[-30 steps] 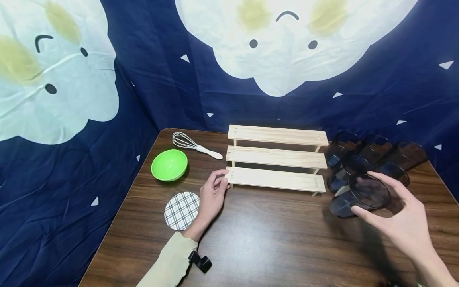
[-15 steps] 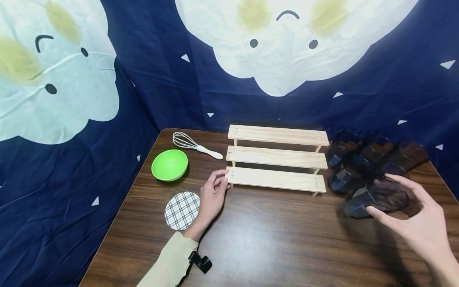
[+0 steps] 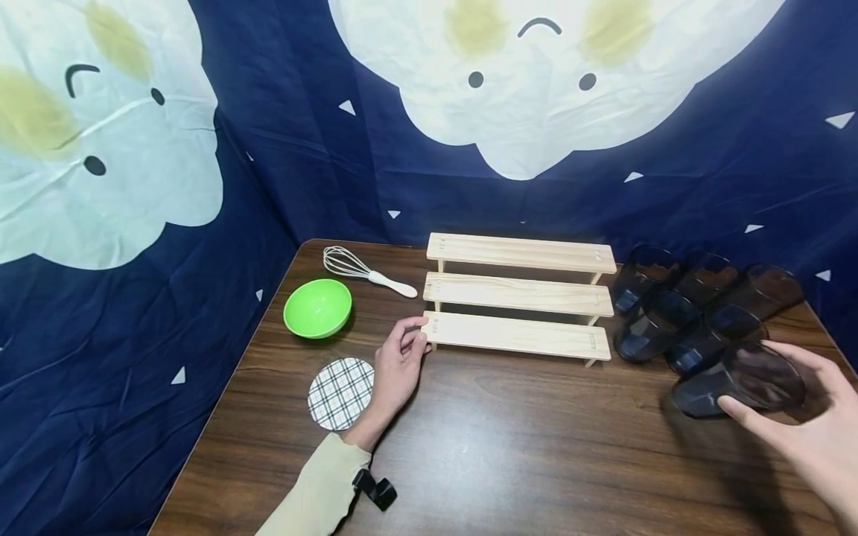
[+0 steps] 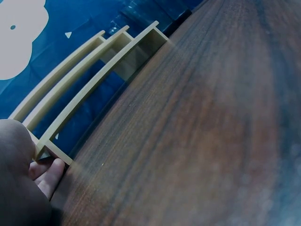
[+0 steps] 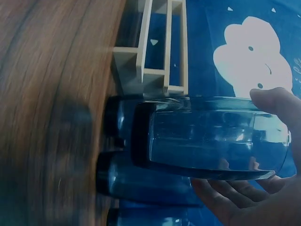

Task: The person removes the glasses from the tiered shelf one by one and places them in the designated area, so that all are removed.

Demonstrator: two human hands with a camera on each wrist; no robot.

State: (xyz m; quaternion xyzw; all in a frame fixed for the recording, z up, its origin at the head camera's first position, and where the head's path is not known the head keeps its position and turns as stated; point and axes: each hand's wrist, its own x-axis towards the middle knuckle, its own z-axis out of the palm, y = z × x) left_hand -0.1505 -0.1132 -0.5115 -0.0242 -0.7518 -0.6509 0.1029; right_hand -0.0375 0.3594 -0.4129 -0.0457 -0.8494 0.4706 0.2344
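Observation:
My right hand (image 3: 814,424) holds a dark, see-through drinking glass (image 3: 736,383) near its rim, thumb on one side and fingers on the other. In the right wrist view this glass (image 5: 207,139) hangs with its base off the tabletop, in front of other glasses. A three-tier wooden display stand (image 3: 516,336) stands toward the back of the table. At its left end my left hand (image 3: 398,365) grips the lowest board. The left wrist view shows the fingers (image 4: 51,178) curled at the end of that board (image 4: 89,87), with part of the grip hidden by the hand.
Several matching dark glasses (image 3: 657,320) stand close together right of the stand. On the left are a green bowl (image 3: 317,309), a white whisk (image 3: 369,273) and a round checked coaster (image 3: 340,394). A blue cloth (image 3: 302,149) hangs along the table's back and left edges.
My right hand has moved to the right with the glass, away from the stand and in front of the right side of the glass group. The left hand has stayed on the stand.

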